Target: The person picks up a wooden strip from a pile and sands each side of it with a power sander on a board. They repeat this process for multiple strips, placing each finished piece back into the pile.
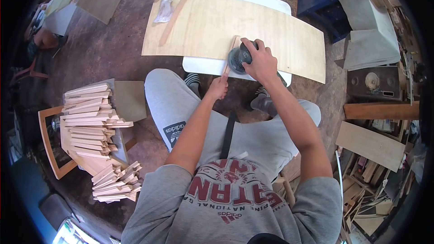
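Observation:
My right hand (pixel 261 63) is closed round the top of a dark green power sander (pixel 236 61), whose round pad rests on a narrow wooden strip (pixel 236 41). My left hand (pixel 218 88) grips the near end of that strip, just off the front edge of the pale plywood board (pixel 199 31). The strip's far end lies on the board, and the sander hides its middle. On the board's left part are a long thin wooden slat (pixel 174 19) and a crumpled whitish cloth or bag (pixel 164 10).
Several cut wooden strips (pixel 92 142) are stacked at the left beside a wooden frame (pixel 49 153). A white tabletop (pixel 196 65) shows under the board. Wood scraps and a speaker box (pixel 374 82) are at the right. Another person's leg (pixel 45 39) is at the far left.

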`<state>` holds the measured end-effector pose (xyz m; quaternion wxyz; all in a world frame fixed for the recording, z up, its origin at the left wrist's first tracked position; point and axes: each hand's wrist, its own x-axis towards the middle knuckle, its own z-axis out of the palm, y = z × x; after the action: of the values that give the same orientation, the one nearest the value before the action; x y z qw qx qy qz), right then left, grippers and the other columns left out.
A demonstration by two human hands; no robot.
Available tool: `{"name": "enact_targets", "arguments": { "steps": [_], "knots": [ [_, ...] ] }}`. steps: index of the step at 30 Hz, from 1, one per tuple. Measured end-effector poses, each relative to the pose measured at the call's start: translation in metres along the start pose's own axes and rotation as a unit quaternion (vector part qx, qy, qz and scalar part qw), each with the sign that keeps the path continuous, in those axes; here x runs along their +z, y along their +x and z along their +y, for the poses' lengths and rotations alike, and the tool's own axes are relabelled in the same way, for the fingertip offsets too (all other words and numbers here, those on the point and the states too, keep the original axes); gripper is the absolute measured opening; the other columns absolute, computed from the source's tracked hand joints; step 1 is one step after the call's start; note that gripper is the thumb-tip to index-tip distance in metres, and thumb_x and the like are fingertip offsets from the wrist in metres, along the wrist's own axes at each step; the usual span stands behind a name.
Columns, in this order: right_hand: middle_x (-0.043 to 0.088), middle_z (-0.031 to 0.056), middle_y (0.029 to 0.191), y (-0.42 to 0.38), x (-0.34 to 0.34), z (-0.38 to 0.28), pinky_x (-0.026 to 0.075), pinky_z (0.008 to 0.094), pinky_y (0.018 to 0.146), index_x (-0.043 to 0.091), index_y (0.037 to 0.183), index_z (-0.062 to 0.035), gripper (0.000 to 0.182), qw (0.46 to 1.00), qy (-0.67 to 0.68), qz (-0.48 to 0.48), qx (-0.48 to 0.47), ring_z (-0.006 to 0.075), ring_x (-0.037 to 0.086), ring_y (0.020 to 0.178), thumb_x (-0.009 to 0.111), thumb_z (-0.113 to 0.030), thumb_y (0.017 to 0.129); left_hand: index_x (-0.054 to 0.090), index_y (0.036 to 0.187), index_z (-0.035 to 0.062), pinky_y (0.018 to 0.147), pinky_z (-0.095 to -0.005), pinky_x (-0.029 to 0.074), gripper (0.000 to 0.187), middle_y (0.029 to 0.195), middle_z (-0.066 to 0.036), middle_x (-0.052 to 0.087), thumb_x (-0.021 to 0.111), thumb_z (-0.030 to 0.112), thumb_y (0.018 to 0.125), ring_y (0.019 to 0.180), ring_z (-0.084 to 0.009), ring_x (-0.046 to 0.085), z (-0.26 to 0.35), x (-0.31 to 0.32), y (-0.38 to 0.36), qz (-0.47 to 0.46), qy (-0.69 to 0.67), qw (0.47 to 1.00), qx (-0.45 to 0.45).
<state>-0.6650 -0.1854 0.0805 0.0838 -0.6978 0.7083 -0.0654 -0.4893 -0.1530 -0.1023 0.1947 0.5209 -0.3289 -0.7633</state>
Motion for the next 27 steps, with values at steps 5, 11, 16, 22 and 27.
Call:
{"name": "enact_targets", "arguments": {
  "steps": [5, 11, 16, 22, 27],
  "knots": [
    [0.056, 0.0132, 0.138, -0.005, 0.001, 0.001, 0.061, 0.0504, 0.077, 0.049, 0.145, -0.037, 0.085, 1.0, 0.003, -0.001, -0.001, 0.0386, 0.066, 0.107, 0.086, -0.021, 0.07, 0.048, 0.08, 0.0094, 0.039, -0.03, 0.035, 0.059, 0.06, -0.001, 0.043, 0.045, 0.063, 0.104, 0.044, -0.0124, 0.041, 0.004, 0.004, -0.005, 0.009, -0.002, 1.0, 0.0],
    [0.056, 0.0139, 0.139, 0.004, -0.001, 0.0, 0.061, 0.0498, 0.078, 0.049, 0.145, -0.0376, 0.085, 1.0, -0.005, -0.001, -0.002, 0.0387, 0.067, 0.107, 0.086, -0.021, 0.07, 0.047, 0.079, 0.0101, 0.039, -0.0301, 0.035, 0.058, 0.06, 0.0, 0.042, 0.045, 0.062, 0.105, 0.044, -0.0121, 0.041, -0.001, 0.002, 0.0, -0.005, -0.014, 1.0, 0.0],
    [0.055, 0.0141, 0.141, 0.032, 0.004, 0.013, 0.061, 0.0494, 0.079, 0.049, 0.145, -0.0376, 0.085, 0.999, -0.003, 0.029, 0.014, 0.0385, 0.067, 0.109, 0.086, -0.022, 0.071, 0.047, 0.079, 0.0101, 0.04, -0.0304, 0.036, 0.058, 0.059, -0.001, 0.043, 0.044, 0.062, 0.105, 0.043, -0.0123, 0.041, 0.005, 0.002, -0.006, -0.001, 0.0, 1.0, -0.006],
    [0.055, 0.0135, 0.14, 0.046, 0.002, 0.01, 0.062, 0.0488, 0.078, 0.049, 0.145, -0.0376, 0.085, 0.999, 0.001, 0.038, -0.005, 0.0379, 0.066, 0.108, 0.086, -0.022, 0.07, 0.048, 0.081, 0.0103, 0.041, -0.0286, 0.037, 0.061, 0.062, 0.0, 0.044, 0.046, 0.067, 0.102, 0.046, -0.0114, 0.043, 0.003, 0.0, -0.005, -0.009, -0.002, 1.0, -0.01],
    [0.057, 0.0128, 0.134, 0.016, 0.005, -0.002, 0.061, 0.0492, 0.075, 0.05, 0.144, -0.038, 0.08, 0.997, 0.008, 0.027, -0.076, 0.0394, 0.067, 0.103, 0.083, -0.022, 0.072, 0.048, 0.081, 0.011, 0.042, -0.0269, 0.037, 0.06, 0.062, 0.002, 0.044, 0.048, 0.068, 0.101, 0.047, -0.01, 0.043, 0.003, 0.002, -0.006, -0.001, 0.009, 1.0, -0.004]
  ]
}}
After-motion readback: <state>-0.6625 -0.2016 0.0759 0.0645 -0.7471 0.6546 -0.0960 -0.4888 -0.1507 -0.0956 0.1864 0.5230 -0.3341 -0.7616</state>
